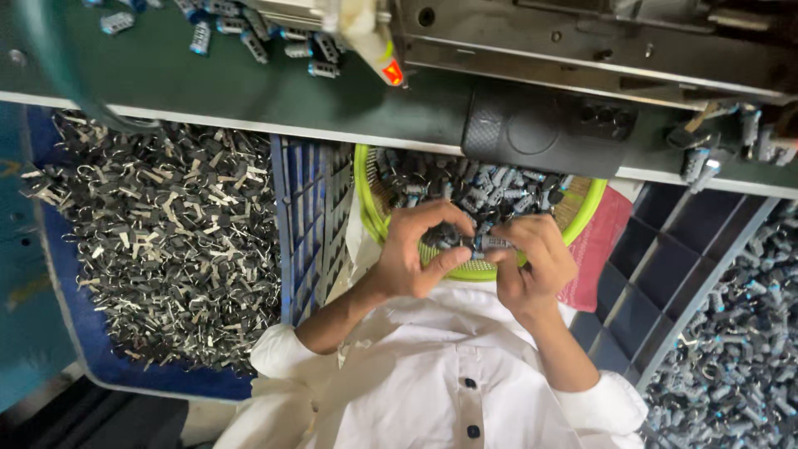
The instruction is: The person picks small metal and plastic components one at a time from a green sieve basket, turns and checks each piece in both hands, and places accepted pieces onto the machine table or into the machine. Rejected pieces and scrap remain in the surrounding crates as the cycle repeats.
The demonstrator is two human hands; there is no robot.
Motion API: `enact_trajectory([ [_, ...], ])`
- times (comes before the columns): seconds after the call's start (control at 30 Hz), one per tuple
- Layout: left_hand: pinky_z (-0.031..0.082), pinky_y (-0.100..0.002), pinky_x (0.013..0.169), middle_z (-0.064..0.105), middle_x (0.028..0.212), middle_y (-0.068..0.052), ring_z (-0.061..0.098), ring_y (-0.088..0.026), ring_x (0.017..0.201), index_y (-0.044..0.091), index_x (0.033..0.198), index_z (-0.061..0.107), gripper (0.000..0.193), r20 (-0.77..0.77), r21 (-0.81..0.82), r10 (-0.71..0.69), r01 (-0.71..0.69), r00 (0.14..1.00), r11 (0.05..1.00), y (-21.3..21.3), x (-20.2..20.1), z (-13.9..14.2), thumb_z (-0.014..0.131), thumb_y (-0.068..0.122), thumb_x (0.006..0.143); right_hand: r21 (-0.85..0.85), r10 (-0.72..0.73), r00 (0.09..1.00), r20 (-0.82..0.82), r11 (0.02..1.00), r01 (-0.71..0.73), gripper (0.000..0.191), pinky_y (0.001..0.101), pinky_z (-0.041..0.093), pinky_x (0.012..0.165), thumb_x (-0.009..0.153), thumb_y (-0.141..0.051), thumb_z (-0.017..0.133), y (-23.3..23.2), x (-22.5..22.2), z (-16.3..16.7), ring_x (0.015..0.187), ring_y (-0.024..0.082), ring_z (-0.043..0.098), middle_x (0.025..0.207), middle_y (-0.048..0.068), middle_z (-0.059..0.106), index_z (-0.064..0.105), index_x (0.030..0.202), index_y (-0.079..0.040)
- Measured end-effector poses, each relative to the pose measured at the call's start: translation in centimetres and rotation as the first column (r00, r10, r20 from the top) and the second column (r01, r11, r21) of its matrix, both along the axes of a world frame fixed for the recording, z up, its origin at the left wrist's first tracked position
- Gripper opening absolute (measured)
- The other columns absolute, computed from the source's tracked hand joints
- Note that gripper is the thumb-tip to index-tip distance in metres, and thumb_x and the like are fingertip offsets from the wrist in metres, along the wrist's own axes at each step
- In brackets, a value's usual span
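A bunch of small parts sits between the two hands, just over the near rim of a round basket. The parts are short little tubes, dark and grey-blue, with thin metal legs. The left hand curls around the bunch, with its thumb pressed up under it and its fingers bent over the top. The right hand pinches the other end of the bunch with bent fingers. The basket is bright green plastic with a woven, holey wall, and it is full of the same little tubes. It rests on the person's lap, against a white shirt that looks smooth and has dark round buttons. A red cloth pokes out beside the basket on the right. To the left stands a blue plastic crate with slotted sides. Past it lies a big heap of shiny bent metal clips, black and silver, in a blue tray. To the right is a dark bin with dividers and more grey tubes. Above the basket runs a dark green desk with a pale edge. A few loose tubes lie on it. A small red light glows on a grey metal machine there.
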State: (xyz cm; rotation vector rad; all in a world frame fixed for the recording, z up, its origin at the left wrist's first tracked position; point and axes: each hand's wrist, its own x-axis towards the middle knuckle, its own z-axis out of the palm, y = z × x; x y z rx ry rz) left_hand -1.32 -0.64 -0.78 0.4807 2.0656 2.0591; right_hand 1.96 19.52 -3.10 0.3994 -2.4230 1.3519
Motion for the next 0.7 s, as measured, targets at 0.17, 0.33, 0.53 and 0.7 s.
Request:
enact_trajectory([
  [0.17,0.053,-0.035,0.087,0.063,0.097,-0.015,0.068,-0.028,0.093,-0.002,0.103,0.058,0.024,-0.025,-0.034,-0.061,0.06,0.998,0.998,0.6,0.5,-0.3,0.064,0.01,0.083,-0.005,-0.033,0.999,0.003,0.999,0.033,0.021,0.0385,0.053,0.076,0.087,-0.007,0.079,-0.5,0.1,0.6,0.083,0.03,0.064,0.092,0.015,0.066,0.066,0.101,0.002],
  [0.33,0.054,-0.034,0.08,0.064,0.093,-0.014,0.068,-0.027,0.085,-0.002,0.103,0.06,0.02,0.018,-0.004,-0.008,0.008,1.0,1.0,1.2,0.7,0.1,0.063,0.006,0.084,-0.045,-0.112,0.99,-0.083,0.993,0.108,0.026,0.0398,0.052,0.076,0.086,-0.014,0.081,-0.6,0.2,0.6,0.08,0.031,0.064,0.088,0.015,0.064,0.067,0.098,0.003],
  [0.53,0.052,-0.033,0.075,0.064,0.089,-0.015,0.066,-0.026,0.082,-0.001,0.098,0.062,0.018,-0.056,-0.085,-0.004,-0.001,0.998,0.996,0.9,0.6,0.2,0.068,0.002,0.082,-0.095,-0.038,0.995,-0.088,0.995,0.03,0.028,0.0367,0.055,0.076,0.09,-0.017,0.079,-0.6,0.5,-0.2,0.083,0.03,0.066,0.093,0.015,0.068,0.064,0.101,0.005],
  [0.7,0.056,-0.028,0.073,0.069,0.09,-0.011,0.071,-0.015,0.078,-0.002,0.102,0.064,0.014,0.026,0.003,-0.031,0.031,0.999,1.0,1.1,0.9,-0.7,0.066,0.003,0.089,-0.439,-0.059,0.971,0.234,0.884,0.16,0.019,0.0258,0.056,0.071,0.099,-0.003,0.071,-0.9,2.0,-1.2,0.085,0.02,0.068,0.104,0.02,0.071,0.058,0.111,0.003],
])
